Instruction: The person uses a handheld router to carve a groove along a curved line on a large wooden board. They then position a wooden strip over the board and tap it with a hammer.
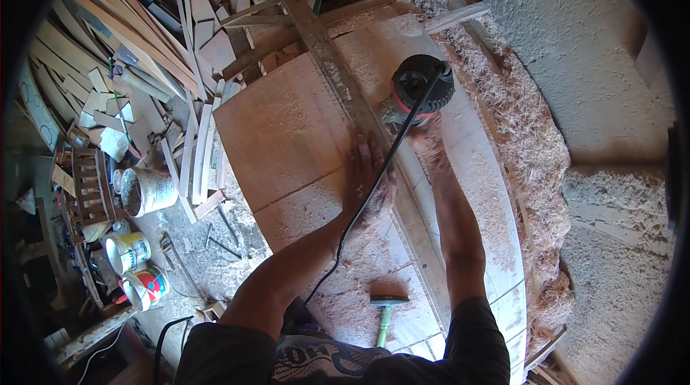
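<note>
My right hand (425, 139) grips a black, red-banded power tool (420, 90), apparently a router, standing on a curved panel of pale wooden boards (266, 126) dusted with shavings. Beside it a long wooden batten (323, 43) runs diagonally across the panel. My left hand (365, 176) lies against the batten's left side with fingers extended, partly shaded and crossed by the black power cord (338, 255) that runs from the tool down past my left forearm. Below my hands, a green-handled tool with a flat head (385, 317) lies on the panel.
Timber offcuts and strips (129, 40) pile up at upper left. A white bucket (147, 191), more buckets (128, 252), a slatted wooden piece (90, 184) and cables stand or lie on the left floor. Curly shavings (539, 191) line the panel's right edge, beside a rough wall (589, 25).
</note>
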Available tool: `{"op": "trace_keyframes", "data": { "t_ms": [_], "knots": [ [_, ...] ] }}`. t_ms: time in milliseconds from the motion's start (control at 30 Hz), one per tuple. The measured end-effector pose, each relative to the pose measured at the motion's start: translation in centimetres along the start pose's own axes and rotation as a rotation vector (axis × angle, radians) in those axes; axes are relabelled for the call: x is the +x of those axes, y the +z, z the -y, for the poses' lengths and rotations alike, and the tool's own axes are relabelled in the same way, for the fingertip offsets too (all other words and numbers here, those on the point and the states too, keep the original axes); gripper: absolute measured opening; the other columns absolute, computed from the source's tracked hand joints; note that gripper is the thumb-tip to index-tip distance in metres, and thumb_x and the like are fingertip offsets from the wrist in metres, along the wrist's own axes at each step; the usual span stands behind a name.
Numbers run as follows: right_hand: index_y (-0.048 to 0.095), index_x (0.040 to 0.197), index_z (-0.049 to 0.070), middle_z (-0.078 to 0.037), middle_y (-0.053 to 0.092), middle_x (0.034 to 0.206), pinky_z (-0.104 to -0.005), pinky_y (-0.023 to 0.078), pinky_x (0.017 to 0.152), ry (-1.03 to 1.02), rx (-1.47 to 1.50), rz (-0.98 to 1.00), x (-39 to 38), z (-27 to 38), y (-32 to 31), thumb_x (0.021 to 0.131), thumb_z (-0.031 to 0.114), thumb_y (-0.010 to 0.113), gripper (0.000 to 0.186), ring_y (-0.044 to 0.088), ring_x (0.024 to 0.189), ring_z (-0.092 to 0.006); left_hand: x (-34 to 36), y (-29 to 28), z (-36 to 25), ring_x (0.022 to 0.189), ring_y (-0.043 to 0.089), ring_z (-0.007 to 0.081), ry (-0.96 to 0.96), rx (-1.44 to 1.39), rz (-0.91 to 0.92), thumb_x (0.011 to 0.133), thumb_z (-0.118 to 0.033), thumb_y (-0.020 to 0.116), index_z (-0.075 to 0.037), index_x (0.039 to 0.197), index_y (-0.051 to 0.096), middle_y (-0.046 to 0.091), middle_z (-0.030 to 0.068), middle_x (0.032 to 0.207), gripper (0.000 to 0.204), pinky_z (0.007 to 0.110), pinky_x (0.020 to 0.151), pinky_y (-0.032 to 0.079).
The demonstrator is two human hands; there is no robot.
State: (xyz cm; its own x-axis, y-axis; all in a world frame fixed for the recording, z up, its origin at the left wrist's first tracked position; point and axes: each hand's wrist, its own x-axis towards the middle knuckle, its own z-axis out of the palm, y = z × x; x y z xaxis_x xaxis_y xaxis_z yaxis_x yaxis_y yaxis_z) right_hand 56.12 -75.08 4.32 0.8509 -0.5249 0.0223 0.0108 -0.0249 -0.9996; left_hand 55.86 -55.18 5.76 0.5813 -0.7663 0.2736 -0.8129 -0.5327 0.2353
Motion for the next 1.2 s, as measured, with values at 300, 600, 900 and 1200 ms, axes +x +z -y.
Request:
{"op": "trace_keyframes", "data": {
  "t_ms": [300,600,900,1200],
  "knots": [
    [0.052,0.131,0.008,-0.005,0.067,0.118,-0.0324,0.053,0.095,-0.030,-0.167,0.012,2.6,0.9,1.0,0.058,0.005,0.091,0.083,0.065,0.106,-0.0165,0.4,-1.0,0.7,0.132,0.041,0.0572,0.060,-0.006,0.099,0.100,-0.029,0.053,0.018,0.148,0.026,0.031,0.0450,0.146,0.073,0.055,0.110,0.039],
    [0.051,0.133,0.007,-0.006,0.066,0.120,-0.0336,0.052,0.097,-0.029,0.063,0.032,3.8,0.5,1.6,0.059,0.009,0.093,0.085,0.064,0.107,-0.0180,3.4,3.1,6.6,0.135,0.041,0.0556,-0.025,-0.216,0.022,0.099,-0.034,0.051,0.011,0.145,0.040,0.041,0.0374,0.146,0.065,0.060,0.114,0.033],
    [0.046,0.134,0.006,-0.008,0.065,0.120,-0.0339,0.053,0.096,-0.103,-0.175,-0.005,6.0,-0.6,1.9,0.058,0.012,0.094,0.091,0.063,0.108,-0.0198,10.2,-0.7,9.5,0.139,0.037,0.0521,0.109,0.153,0.066,0.097,-0.031,0.053,0.011,0.144,0.043,0.034,0.0360,0.150,0.064,0.061,0.116,0.029],
    [0.047,0.133,0.007,-0.007,0.065,0.119,-0.0332,0.053,0.095,-0.057,0.035,-0.005,8.3,-0.5,2.7,0.057,0.008,0.092,0.089,0.063,0.108,-0.0188,10.3,-0.9,9.7,0.138,0.036,0.0539,0.128,0.021,-0.023,0.096,-0.030,0.053,0.013,0.144,0.041,0.036,0.0373,0.148,0.066,0.061,0.116,0.029]
  ]
}}
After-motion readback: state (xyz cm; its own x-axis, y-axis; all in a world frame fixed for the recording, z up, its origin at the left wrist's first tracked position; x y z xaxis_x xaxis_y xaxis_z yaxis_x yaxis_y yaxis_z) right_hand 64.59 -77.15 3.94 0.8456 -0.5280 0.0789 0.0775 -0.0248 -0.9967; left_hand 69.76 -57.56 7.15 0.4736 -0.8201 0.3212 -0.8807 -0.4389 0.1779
